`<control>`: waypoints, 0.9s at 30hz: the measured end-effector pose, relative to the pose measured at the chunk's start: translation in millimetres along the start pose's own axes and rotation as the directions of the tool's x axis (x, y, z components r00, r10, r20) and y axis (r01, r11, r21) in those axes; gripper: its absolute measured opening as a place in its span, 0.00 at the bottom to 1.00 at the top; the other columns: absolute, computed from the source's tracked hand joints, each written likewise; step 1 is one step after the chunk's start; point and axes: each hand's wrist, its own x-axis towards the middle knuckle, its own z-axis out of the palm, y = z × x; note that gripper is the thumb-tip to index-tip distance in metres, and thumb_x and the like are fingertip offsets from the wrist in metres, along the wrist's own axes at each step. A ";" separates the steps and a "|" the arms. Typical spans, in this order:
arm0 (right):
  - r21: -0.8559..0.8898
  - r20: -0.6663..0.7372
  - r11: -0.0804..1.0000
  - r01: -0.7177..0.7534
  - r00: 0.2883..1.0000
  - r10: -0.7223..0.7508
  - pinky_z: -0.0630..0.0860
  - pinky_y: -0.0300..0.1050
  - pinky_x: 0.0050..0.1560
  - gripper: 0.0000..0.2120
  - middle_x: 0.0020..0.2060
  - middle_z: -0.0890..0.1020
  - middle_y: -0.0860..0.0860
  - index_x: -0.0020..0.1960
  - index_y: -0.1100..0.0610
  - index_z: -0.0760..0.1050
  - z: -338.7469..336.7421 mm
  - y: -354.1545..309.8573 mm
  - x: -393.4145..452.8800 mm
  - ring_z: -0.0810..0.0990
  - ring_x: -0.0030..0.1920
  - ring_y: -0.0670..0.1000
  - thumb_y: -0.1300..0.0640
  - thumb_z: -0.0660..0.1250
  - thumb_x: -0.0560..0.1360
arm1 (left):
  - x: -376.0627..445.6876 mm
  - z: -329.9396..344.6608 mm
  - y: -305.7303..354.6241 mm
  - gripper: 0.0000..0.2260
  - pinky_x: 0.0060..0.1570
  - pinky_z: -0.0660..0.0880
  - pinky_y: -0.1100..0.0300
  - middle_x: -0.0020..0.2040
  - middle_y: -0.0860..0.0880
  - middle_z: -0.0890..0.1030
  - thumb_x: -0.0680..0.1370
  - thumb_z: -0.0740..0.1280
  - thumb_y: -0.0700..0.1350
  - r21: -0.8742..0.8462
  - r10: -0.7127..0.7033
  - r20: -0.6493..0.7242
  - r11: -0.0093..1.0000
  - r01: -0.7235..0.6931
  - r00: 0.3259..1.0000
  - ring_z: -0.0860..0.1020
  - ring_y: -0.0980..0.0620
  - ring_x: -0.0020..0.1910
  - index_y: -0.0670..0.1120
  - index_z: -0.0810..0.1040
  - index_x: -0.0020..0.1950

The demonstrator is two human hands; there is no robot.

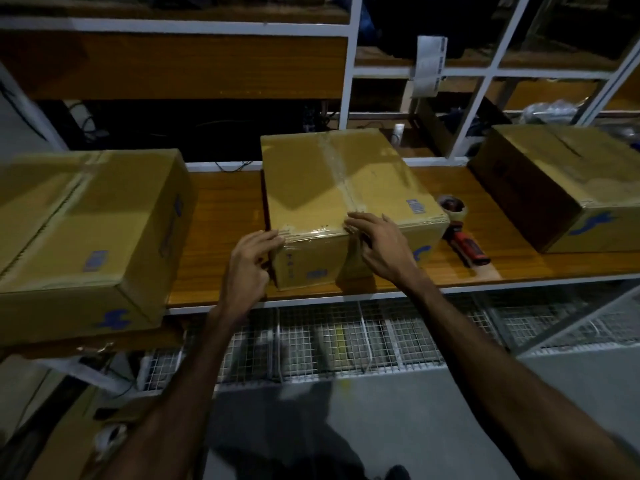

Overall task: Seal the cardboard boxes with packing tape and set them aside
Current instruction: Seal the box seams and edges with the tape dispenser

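- Fingers [360, 220] of the right hand [379, 244] lie straight and a little spread on the near top edge of the middle box [346, 188], pressing where the lengthwise tape [337, 168] meets the strip along that edge; the left hand [249, 261] is at 9 o'clock of it, fingertips flat on the box's near left corner, nothing clamped.
- Wooden bench [228, 216]: it carries all three boxes in a row.
- Left box [86, 230], at 9 o'clock of the middle one: a taped seam runs over its top, so it looks sealed and set aside.
- Middle box: taped along the top seam and the near edge; my guess is only smoothing down and moving away remain.
- Right box [561, 181], at 3 o'clock: a dark seam shows on top; whether it carries tape I cannot tell.
- Tape dispenser [462, 230] with a red handle lies on the bench between the middle and right boxes, untouched.
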 end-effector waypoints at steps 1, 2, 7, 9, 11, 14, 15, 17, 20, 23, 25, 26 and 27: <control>0.015 0.014 1.000 0.013 1.000 -0.013 0.57 0.65 0.82 0.24 0.77 0.75 0.50 0.76 0.53 0.76 2.3 -10.0 5.6 0.74 0.76 0.51 0.65 0.65 0.81 | -1.2 -0.6 -3.2 0.34 0.66 0.78 0.46 0.72 0.48 0.79 0.69 0.68 0.20 -0.031 0.001 0.011 1.000 -0.001 1.000 0.73 0.47 0.72 0.48 0.81 0.69; 0.028 0.021 0.999 0.024 0.999 -0.025 0.60 0.63 0.82 0.24 0.76 0.77 0.50 0.74 0.54 0.78 4.5 -18.1 10.1 0.75 0.74 0.51 0.67 0.64 0.80 | -1.8 -0.5 -3.9 0.33 0.64 0.80 0.47 0.72 0.48 0.78 0.70 0.68 0.20 -0.069 0.005 0.024 0.998 -0.004 1.000 0.73 0.48 0.72 0.47 0.81 0.69; 0.053 -0.020 0.998 0.022 1.000 -0.020 0.73 0.54 0.74 0.20 0.70 0.82 0.50 0.68 0.54 0.83 14.6 -30.5 17.5 0.80 0.69 0.52 0.67 0.64 0.81 | 4.3 5.6 -10.4 0.24 0.64 0.79 0.43 0.71 0.51 0.79 0.76 0.74 0.32 -0.087 0.083 0.019 0.993 -0.081 0.996 0.76 0.50 0.66 0.48 0.81 0.69; 0.068 -0.028 0.998 0.004 1.000 -0.002 0.72 0.54 0.74 0.18 0.69 0.83 0.50 0.67 0.54 0.84 14.8 -31.3 16.9 0.80 0.69 0.51 0.66 0.64 0.82 | 7.5 5.9 -15.0 0.21 0.63 0.79 0.45 0.69 0.51 0.80 0.76 0.75 0.36 -0.060 0.130 0.020 0.990 -0.128 0.991 0.77 0.50 0.64 0.48 0.82 0.68; 0.078 -0.041 0.997 -0.006 0.999 0.009 0.72 0.55 0.75 0.16 0.68 0.83 0.49 0.66 0.54 0.84 14.9 -31.7 17.4 0.80 0.68 0.50 0.65 0.64 0.83 | 12.1 4.9 -18.5 0.19 0.60 0.79 0.46 0.66 0.49 0.82 0.75 0.77 0.38 -0.025 0.179 0.015 0.984 -0.179 0.984 0.78 0.50 0.62 0.47 0.83 0.66; 0.081 -0.055 0.996 -0.022 0.998 0.026 0.74 0.57 0.74 0.14 0.67 0.84 0.49 0.64 0.54 0.85 17.4 -32.5 17.7 0.81 0.66 0.49 0.62 0.66 0.83 | 19.4 2.1 -20.7 0.15 0.54 0.81 0.45 0.60 0.46 0.85 0.74 0.78 0.38 0.070 0.280 0.014 0.957 -0.280 0.960 0.79 0.47 0.58 0.43 0.85 0.61; 0.079 -0.063 0.996 -0.028 0.997 0.033 0.74 0.57 0.73 0.12 0.66 0.84 0.48 0.63 0.54 0.85 18.7 -32.4 18.0 0.82 0.64 0.49 0.60 0.67 0.83 | 20.8 0.9 -20.9 0.14 0.52 0.81 0.45 0.59 0.45 0.85 0.74 0.78 0.38 0.115 0.335 0.023 0.935 -0.335 0.942 0.79 0.46 0.57 0.42 0.85 0.60; 0.058 -0.074 0.998 -0.030 0.997 0.035 0.73 0.55 0.73 0.11 0.67 0.84 0.49 0.63 0.54 0.85 22.1 -32.2 18.2 0.81 0.63 0.48 0.53 0.69 0.84 | 22.3 -1.3 -23.8 0.13 0.49 0.81 0.47 0.58 0.43 0.85 0.74 0.77 0.38 0.194 0.469 0.057 0.861 -0.470 0.882 0.78 0.43 0.55 0.41 0.85 0.58; 0.005 -0.091 1.000 -0.016 0.996 0.016 0.69 0.51 0.71 0.18 0.66 0.84 0.50 0.64 0.55 0.84 30.0 -30.7 18.2 0.80 0.63 0.48 0.43 0.69 0.83 | 27.1 -5.9 -27.8 0.10 0.46 0.81 0.49 0.57 0.39 0.84 0.74 0.74 0.37 0.260 0.619 0.121 0.735 -0.627 0.776 0.78 0.41 0.53 0.39 0.85 0.55; -0.053 -0.113 0.999 -0.011 0.994 0.005 0.70 0.56 0.74 0.25 0.65 0.84 0.50 0.65 0.55 0.83 38.5 -27.2 17.9 0.79 0.64 0.48 0.36 0.69 0.80 | 32.2 -8.8 -31.9 0.11 0.45 0.82 0.48 0.59 0.38 0.83 0.72 0.78 0.36 0.282 0.650 0.192 0.681 -0.676 0.735 0.78 0.39 0.54 0.37 0.84 0.52; -0.078 -0.127 0.997 -0.014 0.992 0.004 0.69 0.55 0.73 0.27 0.64 0.84 0.50 0.64 0.54 0.83 42.3 -26.5 18.3 0.79 0.64 0.48 0.34 0.70 0.79 | 33.9 -10.4 -35.8 0.12 0.45 0.83 0.48 0.61 0.39 0.82 0.72 0.79 0.37 0.273 0.641 0.212 0.686 -0.674 0.738 0.78 0.39 0.56 0.37 0.84 0.54; -0.082 -0.135 0.997 -0.013 0.991 0.002 0.70 0.55 0.72 0.27 0.63 0.84 0.50 0.64 0.55 0.83 43.4 -26.2 18.6 0.79 0.63 0.49 0.34 0.71 0.78 | 34.0 -11.0 -37.5 0.12 0.46 0.83 0.48 0.61 0.39 0.82 0.72 0.79 0.37 0.263 0.638 0.210 0.693 -0.671 0.741 0.78 0.39 0.56 0.37 0.84 0.54; -0.083 -0.142 0.997 -0.009 0.990 -0.003 0.70 0.55 0.72 0.27 0.62 0.84 0.51 0.65 0.55 0.83 44.1 -26.1 18.6 0.79 0.63 0.50 0.34 0.71 0.78 | 33.5 -10.8 -38.5 0.12 0.46 0.83 0.48 0.61 0.39 0.82 0.73 0.78 0.38 0.250 0.640 0.196 0.700 -0.669 0.743 0.78 0.39 0.56 0.37 0.83 0.55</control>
